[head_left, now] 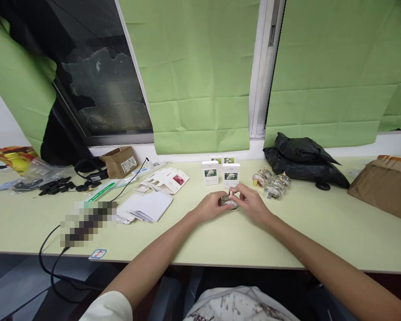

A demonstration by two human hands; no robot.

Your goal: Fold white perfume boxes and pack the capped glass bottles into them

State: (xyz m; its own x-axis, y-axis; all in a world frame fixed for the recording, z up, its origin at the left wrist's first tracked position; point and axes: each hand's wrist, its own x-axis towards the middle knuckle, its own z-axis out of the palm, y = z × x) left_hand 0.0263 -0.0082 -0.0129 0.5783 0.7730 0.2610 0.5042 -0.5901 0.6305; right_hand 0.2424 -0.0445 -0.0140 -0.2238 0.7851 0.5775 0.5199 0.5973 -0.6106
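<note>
A small round glass bottle [230, 203] with a pinkish-gold cap [231, 191] stands on the table between my hands. My left hand [211, 205] is closed around the side of the bottle. The thumb and fingers of my right hand [250, 201] pinch the cap from the right. Just behind stand two white boxes, the left box [210, 173] and the right box [231, 176], each with a flower picture, and more boxes show partly hidden behind them. To the right lie several wrapped round glass bottles [277, 186] with gold tops.
Flattened white cartons [169, 179] and white paper sheets [147, 206] lie to the left. Farther left are a cable [55, 267], black parts [55, 186] and an open brown box [119, 162]. A black plastic bag [304, 162] and a large cardboard box [384, 187] occupy the right.
</note>
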